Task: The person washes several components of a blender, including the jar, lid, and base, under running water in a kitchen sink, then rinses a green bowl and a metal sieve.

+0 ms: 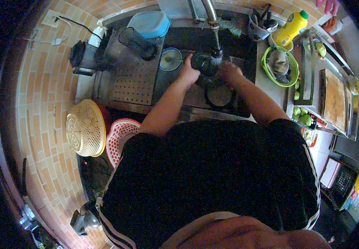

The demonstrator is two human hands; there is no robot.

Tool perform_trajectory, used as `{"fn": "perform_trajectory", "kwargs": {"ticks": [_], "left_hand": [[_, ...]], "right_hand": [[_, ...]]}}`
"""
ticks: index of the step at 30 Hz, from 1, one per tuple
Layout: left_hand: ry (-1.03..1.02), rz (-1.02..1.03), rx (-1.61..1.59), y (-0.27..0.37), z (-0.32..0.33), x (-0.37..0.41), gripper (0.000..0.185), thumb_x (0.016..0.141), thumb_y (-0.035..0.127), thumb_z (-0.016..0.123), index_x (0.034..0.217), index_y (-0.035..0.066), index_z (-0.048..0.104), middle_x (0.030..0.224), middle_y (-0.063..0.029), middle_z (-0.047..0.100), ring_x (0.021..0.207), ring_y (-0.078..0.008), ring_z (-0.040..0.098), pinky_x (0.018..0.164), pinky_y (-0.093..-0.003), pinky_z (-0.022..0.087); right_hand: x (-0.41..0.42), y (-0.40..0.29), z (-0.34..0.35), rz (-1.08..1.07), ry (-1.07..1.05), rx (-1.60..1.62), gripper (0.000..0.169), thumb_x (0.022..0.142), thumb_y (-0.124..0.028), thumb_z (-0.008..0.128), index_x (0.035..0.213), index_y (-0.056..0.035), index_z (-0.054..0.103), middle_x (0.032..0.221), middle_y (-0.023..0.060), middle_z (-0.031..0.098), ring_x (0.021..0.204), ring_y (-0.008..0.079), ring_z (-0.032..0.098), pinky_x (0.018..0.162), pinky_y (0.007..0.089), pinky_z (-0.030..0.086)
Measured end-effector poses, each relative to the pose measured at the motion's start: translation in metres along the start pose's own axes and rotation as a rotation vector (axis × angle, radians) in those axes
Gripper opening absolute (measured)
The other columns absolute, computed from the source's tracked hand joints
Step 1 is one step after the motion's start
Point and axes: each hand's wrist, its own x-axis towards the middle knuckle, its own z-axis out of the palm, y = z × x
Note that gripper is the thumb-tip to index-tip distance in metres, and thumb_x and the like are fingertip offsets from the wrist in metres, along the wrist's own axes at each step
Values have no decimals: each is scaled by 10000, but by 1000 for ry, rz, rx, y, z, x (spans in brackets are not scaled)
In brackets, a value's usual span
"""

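Observation:
Both my hands are in a dark sink below a running metal faucet [213, 31]. My left hand [190, 72], its thumb extended, is at the left side of a dark, shiny vessel [209, 68] under the stream. My right hand [230, 72] is at the vessel's right side, blurred and dark; its fingers are hard to make out. A round pan or lid with a dark rim [220, 96] lies just below them in the sink. To the left of my left hand sits a white bowl with a blue rim [170, 59], a spoon in it.
Left of the sink are a perforated metal drainboard [132, 87], a clear jar [139, 43] and a blue lidded container [149, 24]. On the right stand a green basket [280, 67], a yellow bottle [291, 28] and a utensil holder [260, 29]. Plastic colanders [87, 129] are at lower left.

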Motion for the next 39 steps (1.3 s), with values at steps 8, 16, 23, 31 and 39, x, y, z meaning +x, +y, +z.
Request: {"fn": "perform_trajectory", "kwargs": {"ticks": [8,16,23,31,39], "left_hand": [[-191,-294,-203,43,6,3,781,737,21,558,1400,203,186,1205,-157,496,911,-369,604,532,-476,559],[-221,-370,-833,2,27,-5,739,742,-6,494,1379,209,188,1241,-160,438,1007,-392,536,607,-565,553],[-504,27,-650,-23,62,-29,639,702,-48,446,1270,188,274,1168,-161,425,967,-439,519,673,-661,510],[-406,-282,-752,33,27,-19,685,697,-44,439,1316,186,258,1282,-177,371,988,-447,517,604,-612,536],[-304,-450,-917,-18,16,3,650,719,100,499,1327,171,280,1167,-177,477,892,-386,576,577,-530,555]], "right_hand": [[-7,-3,30,-191,-52,156,439,781,-260,600,1189,-103,566,1201,144,558,1156,292,493,983,417,370],[-17,-19,-32,576,1128,1189,286,766,-239,699,922,-42,563,856,137,577,796,265,573,700,362,464],[-9,18,-92,207,470,1024,578,691,-363,749,1117,-40,528,956,146,637,910,323,605,820,388,465],[-14,42,-83,364,460,948,532,693,-291,750,1106,-46,521,966,152,647,925,313,619,805,378,481],[-36,6,-81,457,662,1012,468,709,-296,745,1039,-52,519,887,152,631,868,332,611,748,387,482]]}}
